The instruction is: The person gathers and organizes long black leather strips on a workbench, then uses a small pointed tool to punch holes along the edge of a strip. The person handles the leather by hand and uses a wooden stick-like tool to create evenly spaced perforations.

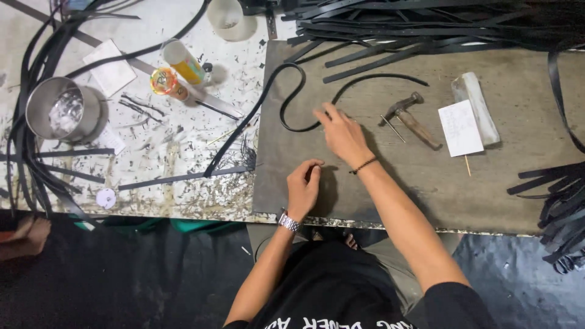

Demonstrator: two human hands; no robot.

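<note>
Resting on the brown board (341, 189), the right hand (343, 133) is seen with fingers spread flat, its fingertips touching the black strap (291, 97). The strap curves away up and left of that hand. The left hand (303, 186), curled narrow and holding nothing visible, lies farther off. A white paper card (460, 128) sits right of the hammer (411, 117).

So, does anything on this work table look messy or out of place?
Yes. The pale surface on the left is littered with small black offcuts. A yellow bottle lies on its side there. Near the right hand, a black strip curls loosely.
</note>
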